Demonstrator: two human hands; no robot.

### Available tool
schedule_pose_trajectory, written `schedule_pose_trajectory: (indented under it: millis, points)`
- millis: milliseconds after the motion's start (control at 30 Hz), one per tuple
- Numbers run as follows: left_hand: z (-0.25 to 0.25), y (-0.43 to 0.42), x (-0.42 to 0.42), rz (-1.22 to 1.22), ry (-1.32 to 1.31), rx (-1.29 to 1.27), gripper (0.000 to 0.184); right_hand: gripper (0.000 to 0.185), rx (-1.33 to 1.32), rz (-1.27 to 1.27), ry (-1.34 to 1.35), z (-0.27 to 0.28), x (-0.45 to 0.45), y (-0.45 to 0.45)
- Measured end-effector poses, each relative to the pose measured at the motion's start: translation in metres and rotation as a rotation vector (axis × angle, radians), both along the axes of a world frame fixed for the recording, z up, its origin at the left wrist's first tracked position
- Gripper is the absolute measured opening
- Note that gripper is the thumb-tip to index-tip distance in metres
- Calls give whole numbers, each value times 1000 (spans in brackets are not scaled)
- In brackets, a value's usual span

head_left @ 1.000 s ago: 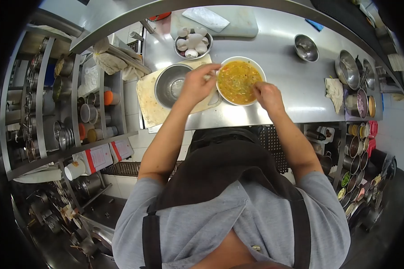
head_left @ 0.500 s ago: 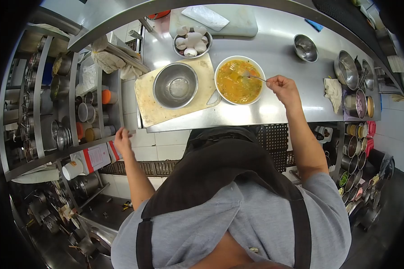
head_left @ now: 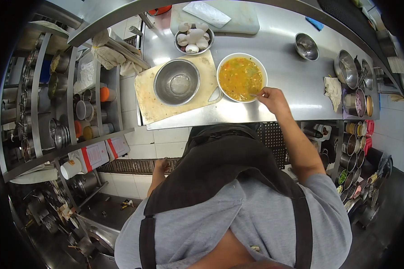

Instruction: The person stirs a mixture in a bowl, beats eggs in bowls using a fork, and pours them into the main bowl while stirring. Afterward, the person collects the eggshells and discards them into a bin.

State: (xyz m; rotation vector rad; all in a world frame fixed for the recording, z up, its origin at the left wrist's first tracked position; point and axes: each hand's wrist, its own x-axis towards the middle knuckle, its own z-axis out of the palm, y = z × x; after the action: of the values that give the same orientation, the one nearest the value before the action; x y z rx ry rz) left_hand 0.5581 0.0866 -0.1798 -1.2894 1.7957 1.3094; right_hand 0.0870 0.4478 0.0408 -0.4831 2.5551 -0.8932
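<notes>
My right hand (head_left: 274, 101) is closed on the handle of a thin metal fork (head_left: 254, 95) at the lower right rim of a white bowl (head_left: 265, 77). The fork's head is sunk in the yellow-orange egg mixture (head_left: 240, 78), which has small green and orange bits in it. Down by the apron, away from the worktop, my left hand (head_left: 160, 167) hangs with loosely bent fingers and nothing visible in it; the apron is close beside it. Left of the white bowl, a steel mixing bowl (head_left: 177, 83) stands on a cream cutting board (head_left: 143, 96).
Behind the mixing bowl is a small bowl of eggshells (head_left: 194, 38). A second board (head_left: 247, 27) carries a white packet (head_left: 206, 14). A small steel bowl (head_left: 306, 46) and a folded cloth (head_left: 332, 92) lie to the right. Storage shelves (head_left: 74, 89) line the left side.
My right hand has moved left and toward me, bringing the fork from the bowl's middle to its near right edge. My left hand has dropped back toward my body, beside the apron.
</notes>
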Motion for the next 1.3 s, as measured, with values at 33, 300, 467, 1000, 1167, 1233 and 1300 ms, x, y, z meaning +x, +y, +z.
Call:
schedule_pose_trajectory:
  millis: [33,300,467,1000,1167,1233,1300]
  points:
    - [-14,-1,-12,-37,16,24,18,11,-80,-77,-100,-12,1,-2]
    - [-14,-28,-82,503,76,62,33,9,-459,-233,-195,23,-25,6]
    - [-14,-35,-82,466,45,30,27,11,-62,-12,337,46,-21,-4]
    - [-23,-20,-77,423,-21,84,25,15,219,208,423,14,-10,-33]
    - [-21,-21,-58,442,-65,73,28,14,289,183,318,10,-28,-27]
    - [-23,-21,-53,455,-77,79,29,14,313,265,403,11,-15,-41]
    - [-21,-22,-49,505,-32,97,29,13,291,269,320,23,-22,-30]
